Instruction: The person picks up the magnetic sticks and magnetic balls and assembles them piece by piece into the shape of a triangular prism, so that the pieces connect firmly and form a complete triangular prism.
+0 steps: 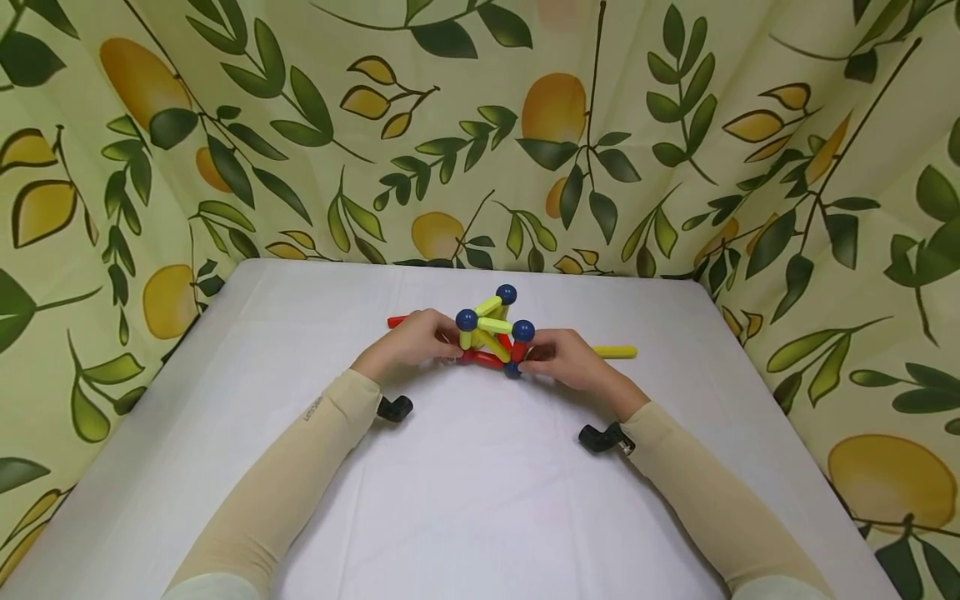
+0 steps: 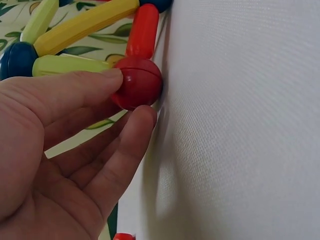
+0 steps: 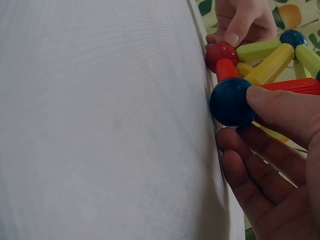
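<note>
A frame of magnetic rods and balls stands on the table in front of both hands. Blue balls, among them a front top ball (image 1: 522, 331), join its lime rods (image 1: 496, 326) at the top. A yellow rod (image 2: 87, 25) runs slantwise down one side. My left hand (image 1: 420, 340) pinches the red ball (image 2: 140, 82) at a lower corner between thumb and fingers. At the other front lower corner, my right hand (image 1: 564, 358) holds a dark blue ball (image 3: 231, 102), thumb on one side and fingertips on the other. A short red rod (image 1: 489, 359) links these two balls.
A loose yellow rod (image 1: 617, 352) lies to the right, behind the right hand. Beyond the left hand, the end of a red rod (image 1: 396, 321) shows. The white-covered table (image 1: 465, 492) is walled by a leaf-and-fruit patterned curtain (image 1: 480, 167).
</note>
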`<state>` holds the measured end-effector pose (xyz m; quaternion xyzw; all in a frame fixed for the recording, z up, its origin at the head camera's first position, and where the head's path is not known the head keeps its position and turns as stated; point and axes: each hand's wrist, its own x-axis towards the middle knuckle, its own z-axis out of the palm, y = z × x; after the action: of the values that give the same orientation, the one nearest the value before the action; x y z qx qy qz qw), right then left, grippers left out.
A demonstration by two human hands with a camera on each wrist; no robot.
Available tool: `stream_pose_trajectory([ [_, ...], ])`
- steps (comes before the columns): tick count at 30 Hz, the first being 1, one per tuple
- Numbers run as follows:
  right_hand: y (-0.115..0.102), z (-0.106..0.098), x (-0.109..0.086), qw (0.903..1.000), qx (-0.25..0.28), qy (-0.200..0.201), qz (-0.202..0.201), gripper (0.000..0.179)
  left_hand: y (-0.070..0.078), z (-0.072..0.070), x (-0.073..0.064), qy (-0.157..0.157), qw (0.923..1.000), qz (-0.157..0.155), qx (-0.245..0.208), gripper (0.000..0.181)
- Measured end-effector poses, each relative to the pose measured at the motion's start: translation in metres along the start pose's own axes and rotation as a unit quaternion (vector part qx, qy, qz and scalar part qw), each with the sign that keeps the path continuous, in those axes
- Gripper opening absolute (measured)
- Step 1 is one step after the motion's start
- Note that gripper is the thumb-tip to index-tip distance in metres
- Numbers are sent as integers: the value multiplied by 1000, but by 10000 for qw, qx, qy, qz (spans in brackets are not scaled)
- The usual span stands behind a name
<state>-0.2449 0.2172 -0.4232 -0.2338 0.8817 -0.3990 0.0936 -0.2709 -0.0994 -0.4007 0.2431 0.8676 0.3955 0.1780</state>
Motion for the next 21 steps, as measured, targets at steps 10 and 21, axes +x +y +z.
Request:
stream_pose_trajectory([
  [10, -2, 1, 0, 10000, 8, 5, -12, 22, -1, 2, 5, 230, 9997, 9, 124, 17],
  [21, -5, 5, -1, 9995, -252, -3, -192, 23, -2, 5, 15, 573, 9981, -51, 212, 25],
])
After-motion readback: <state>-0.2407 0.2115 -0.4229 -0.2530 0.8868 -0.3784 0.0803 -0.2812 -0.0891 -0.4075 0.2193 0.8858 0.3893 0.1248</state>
